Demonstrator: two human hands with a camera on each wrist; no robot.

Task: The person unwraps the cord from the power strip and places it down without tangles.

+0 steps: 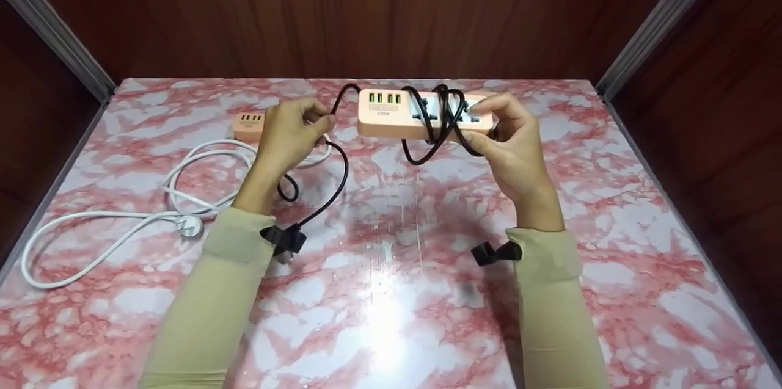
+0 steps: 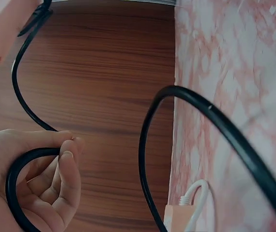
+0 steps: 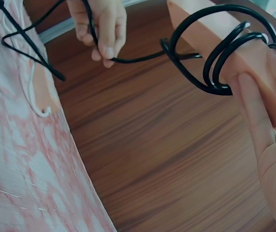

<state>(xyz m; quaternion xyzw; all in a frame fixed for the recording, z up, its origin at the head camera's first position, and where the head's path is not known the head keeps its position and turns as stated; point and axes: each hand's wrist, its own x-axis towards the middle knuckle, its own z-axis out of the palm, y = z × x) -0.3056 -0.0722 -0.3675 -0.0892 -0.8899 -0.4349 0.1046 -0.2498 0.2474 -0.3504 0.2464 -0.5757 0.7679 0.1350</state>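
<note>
My right hand grips the right end of an orange power strip, holding it raised over the table. USB ports line its left part. Several loose turns of its black cord loop around the strip's right half. To the left, my left hand pinches that cord between thumb and fingertips, as the left wrist view also shows. From there the free length hangs in a curve down to a black plug beside the left wrist.
A second orange power strip lies on the marbled table behind my left hand, partly hidden. Its white cord spreads in loops over the left side, ending in a white plug. Brown wood-grain walls enclose the back and sides.
</note>
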